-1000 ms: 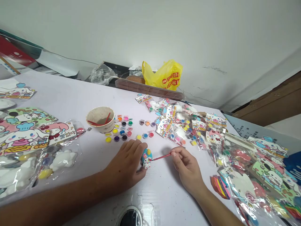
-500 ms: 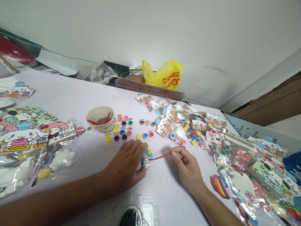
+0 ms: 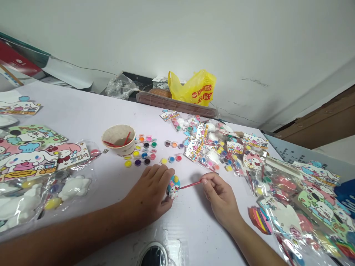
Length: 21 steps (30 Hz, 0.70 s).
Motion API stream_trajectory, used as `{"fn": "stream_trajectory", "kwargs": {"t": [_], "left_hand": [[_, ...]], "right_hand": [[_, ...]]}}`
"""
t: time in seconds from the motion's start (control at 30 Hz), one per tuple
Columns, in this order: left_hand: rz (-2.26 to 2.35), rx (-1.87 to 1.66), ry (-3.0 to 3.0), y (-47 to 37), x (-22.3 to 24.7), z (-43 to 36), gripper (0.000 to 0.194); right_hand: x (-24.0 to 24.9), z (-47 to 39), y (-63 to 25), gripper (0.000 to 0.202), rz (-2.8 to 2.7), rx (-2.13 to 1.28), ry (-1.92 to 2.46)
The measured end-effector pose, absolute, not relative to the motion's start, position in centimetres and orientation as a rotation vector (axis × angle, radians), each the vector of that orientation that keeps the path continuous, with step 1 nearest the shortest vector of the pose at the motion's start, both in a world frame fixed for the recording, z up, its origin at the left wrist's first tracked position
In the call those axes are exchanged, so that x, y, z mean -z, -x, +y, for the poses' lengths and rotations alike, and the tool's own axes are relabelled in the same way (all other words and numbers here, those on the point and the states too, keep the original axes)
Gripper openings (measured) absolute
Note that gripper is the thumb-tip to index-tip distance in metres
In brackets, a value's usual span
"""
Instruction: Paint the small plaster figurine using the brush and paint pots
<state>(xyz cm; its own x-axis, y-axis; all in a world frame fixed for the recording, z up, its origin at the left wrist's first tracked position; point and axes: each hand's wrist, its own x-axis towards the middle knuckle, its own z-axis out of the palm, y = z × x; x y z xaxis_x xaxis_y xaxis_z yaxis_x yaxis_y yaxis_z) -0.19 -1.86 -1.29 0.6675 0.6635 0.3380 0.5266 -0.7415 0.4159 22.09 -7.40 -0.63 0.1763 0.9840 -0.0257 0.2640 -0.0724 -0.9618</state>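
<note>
The left hand [image 3: 151, 194] has its grip curled around one blue-topped figurine [image 3: 174, 187] on the desk [image 3: 83, 118]; the right hand [image 3: 220, 197] pinches one red brush [image 3: 191, 184], tip at the figurine. Beyond are one cup [image 3: 126, 151] holding two red sticks [image 3: 127, 138] and, nearer, a row of three paint pots [image 3: 171, 159].

From afar I see the left forearm [image 3: 91, 229], right forearm [image 3: 252, 240], right hand [image 3: 220, 195] and left hand [image 3: 151, 190] all bare, a small round spot [image 3: 141, 202] marking the last.
</note>
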Motion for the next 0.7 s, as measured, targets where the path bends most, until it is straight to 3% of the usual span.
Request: {"fn": "stream_trajectory", "kwargs": {"t": [0.7], "left_hand": [[0.968,-0.683,-2.544,0.39,1.66,-1.77,0.046]], "right_hand": [[0.50,-7.39,-22.19,0.039,-1.239,-0.967,1.490]]}}
